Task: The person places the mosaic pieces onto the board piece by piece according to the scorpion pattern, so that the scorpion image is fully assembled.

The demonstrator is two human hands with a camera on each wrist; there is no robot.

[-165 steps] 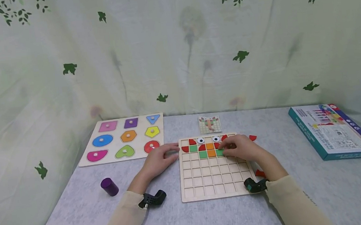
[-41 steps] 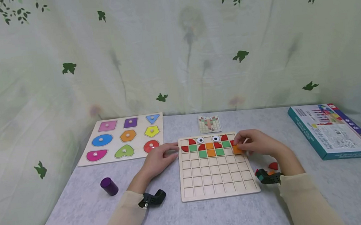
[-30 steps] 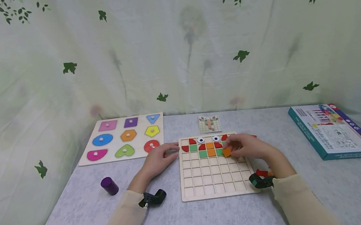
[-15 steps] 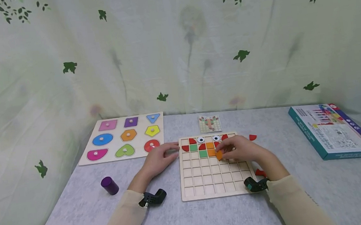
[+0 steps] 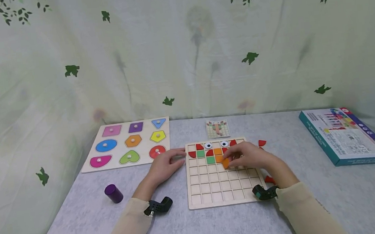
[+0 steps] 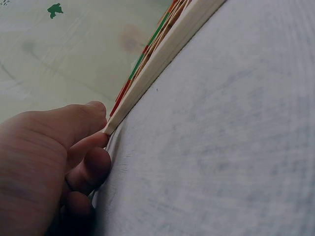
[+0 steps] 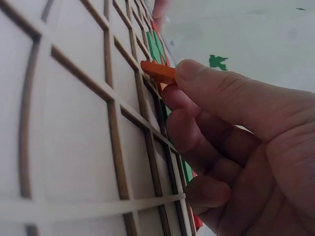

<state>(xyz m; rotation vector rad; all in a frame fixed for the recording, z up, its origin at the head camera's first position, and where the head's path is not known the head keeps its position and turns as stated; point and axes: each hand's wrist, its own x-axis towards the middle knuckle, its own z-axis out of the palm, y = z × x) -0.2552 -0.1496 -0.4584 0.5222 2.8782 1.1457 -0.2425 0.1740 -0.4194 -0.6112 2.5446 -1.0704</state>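
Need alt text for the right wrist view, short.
Right hand pinching a tilted orange tile between thumb and finger, close to a wooden grid board; contact with the board is unclear. Other coloured tiles partly show on the board's far side, before a pale backdrop.

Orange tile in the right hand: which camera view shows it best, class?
The right wrist view: the orange tile appears large, pinched in the right hand. The head view shows it much smaller; the left wrist view does not clearly show it.

a knobbed shape puzzle (image 5: 144, 155) lies behind a purple cylinder (image 5: 114, 194), with a teal-edged box (image 5: 349, 136) well apart at right.
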